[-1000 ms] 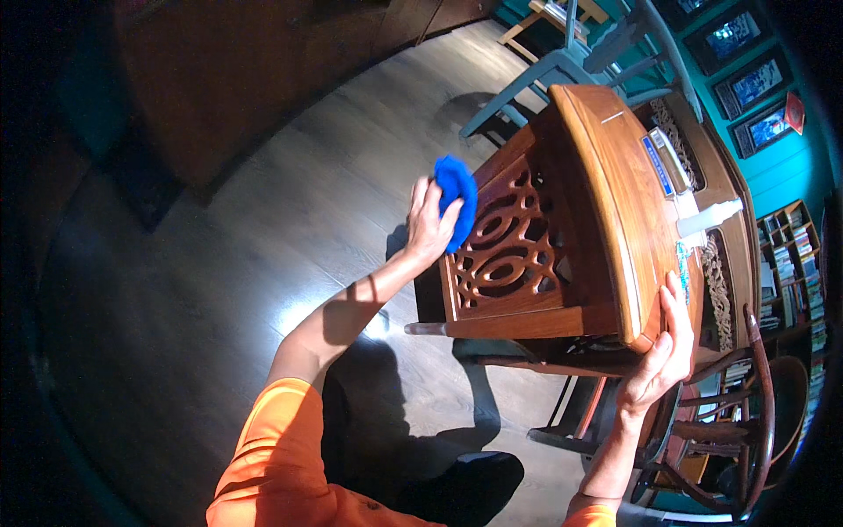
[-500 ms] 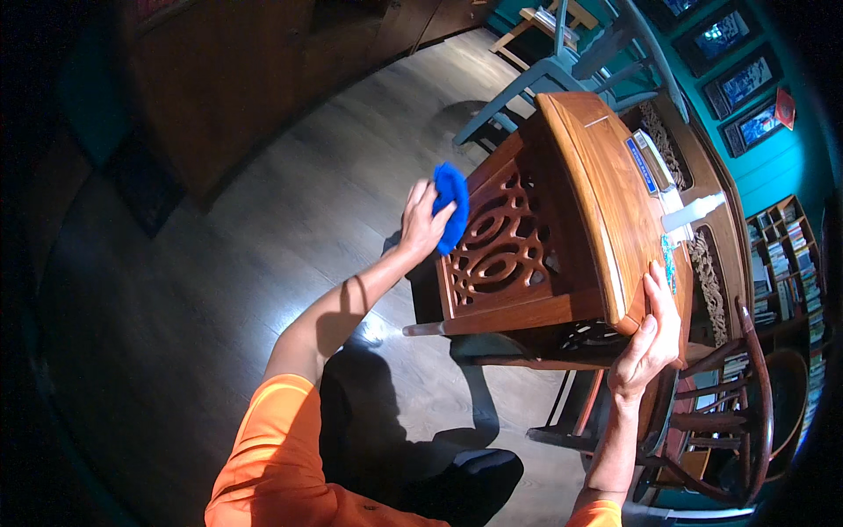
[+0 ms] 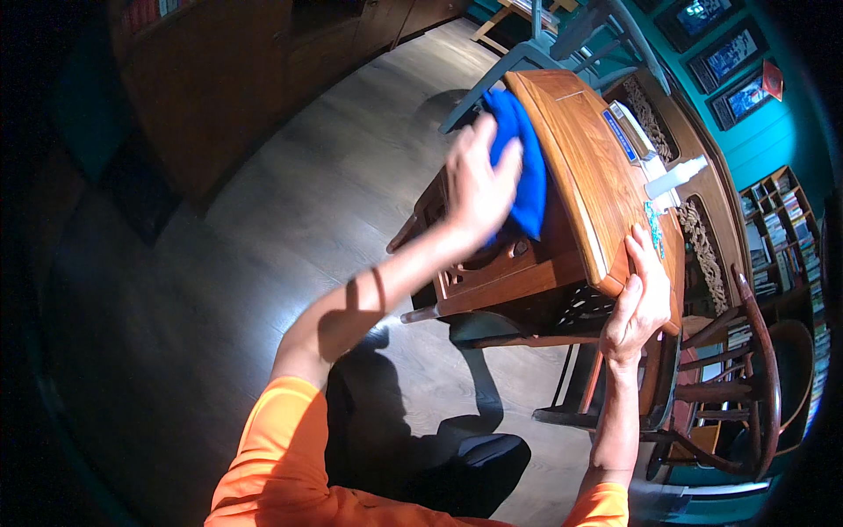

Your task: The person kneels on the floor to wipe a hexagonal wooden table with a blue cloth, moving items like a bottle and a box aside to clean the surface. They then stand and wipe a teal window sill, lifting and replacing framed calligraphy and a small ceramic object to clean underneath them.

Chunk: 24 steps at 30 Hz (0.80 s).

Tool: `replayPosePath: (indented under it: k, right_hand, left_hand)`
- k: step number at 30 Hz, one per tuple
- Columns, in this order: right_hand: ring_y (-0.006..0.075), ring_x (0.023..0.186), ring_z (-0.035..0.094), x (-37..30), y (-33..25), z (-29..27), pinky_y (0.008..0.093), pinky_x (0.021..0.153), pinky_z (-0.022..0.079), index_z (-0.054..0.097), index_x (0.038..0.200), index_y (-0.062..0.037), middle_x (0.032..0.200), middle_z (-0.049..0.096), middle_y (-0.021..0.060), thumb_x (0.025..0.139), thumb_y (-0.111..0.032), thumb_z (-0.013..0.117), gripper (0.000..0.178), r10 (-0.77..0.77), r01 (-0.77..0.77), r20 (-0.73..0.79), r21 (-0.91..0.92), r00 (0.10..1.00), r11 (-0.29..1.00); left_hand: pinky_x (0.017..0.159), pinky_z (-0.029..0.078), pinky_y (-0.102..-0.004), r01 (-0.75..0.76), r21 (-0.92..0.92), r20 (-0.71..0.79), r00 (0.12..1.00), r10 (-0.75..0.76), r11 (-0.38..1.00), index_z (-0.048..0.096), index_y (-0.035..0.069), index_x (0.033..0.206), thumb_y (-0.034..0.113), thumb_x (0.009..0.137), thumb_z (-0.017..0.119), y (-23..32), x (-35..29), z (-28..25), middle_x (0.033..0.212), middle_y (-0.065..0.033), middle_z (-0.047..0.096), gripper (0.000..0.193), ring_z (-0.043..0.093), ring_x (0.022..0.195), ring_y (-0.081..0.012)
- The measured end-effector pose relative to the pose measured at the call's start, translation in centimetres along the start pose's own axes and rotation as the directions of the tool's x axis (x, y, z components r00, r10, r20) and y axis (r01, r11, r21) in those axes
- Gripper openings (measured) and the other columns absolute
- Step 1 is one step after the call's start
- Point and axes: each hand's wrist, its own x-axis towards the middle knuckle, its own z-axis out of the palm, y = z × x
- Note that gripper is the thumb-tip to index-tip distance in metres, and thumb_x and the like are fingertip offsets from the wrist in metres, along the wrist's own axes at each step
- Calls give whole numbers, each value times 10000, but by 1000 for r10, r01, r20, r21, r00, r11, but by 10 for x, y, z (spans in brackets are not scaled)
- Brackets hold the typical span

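A blue cloth is gripped by my left hand, which is somewhat blurred. It lies against the upper part of the carved openwork side of a brown wooden side table, just under the top's edge. Cloth and hand cover much of the carving. My right hand rests at the table top's near corner, its fingers stretched along the wood and the thumb apart. Close to those fingertips is a small blue-green patterned item. A white bottle and a box are farther along the top.
A dark wooden chair stands at the right, before a bookshelf. Behind the table is a grey-blue chair. A large brown cabinet fills the far left. Framed pictures hang on the teal wall.
My left hand has moved up and right with the cloth, from the panel's left edge to just below the table top. The right hand stays at the table's corner. The view has shifted slightly.
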Motion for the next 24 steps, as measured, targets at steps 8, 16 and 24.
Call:
replayPosePath:
  k: [8,16,24]
  right_hand:
    - [356,1147,599,0,1,-1,425,1021,430,661,1138,17,1209,640,208,914,-120,448,338,-5,5,-5,17,1000,1000]
    - [346,1154,597,3,0,-1,424,1021,431,660,1143,10,1210,642,201,903,-102,455,336,-37,36,-11,-45,999,998]
    - [339,1121,610,-1,5,1,414,1002,434,668,1143,-7,1194,652,192,887,-108,482,332,-41,40,-27,-45,999,998]
  left_hand:
    - [630,487,-408,-128,-209,199,965,171,969,610,18,896,68,747,763,60,-97,-39,852,-165,495,219,579,736,-342]
    - [893,440,-386,-103,55,-113,988,109,993,647,3,1062,358,885,683,33,51,15,1069,-156,544,398,531,1012,-263]
    - [932,389,-479,-353,-200,37,929,367,914,614,12,1054,350,685,835,72,-81,-13,1168,-214,448,548,469,1074,-372]
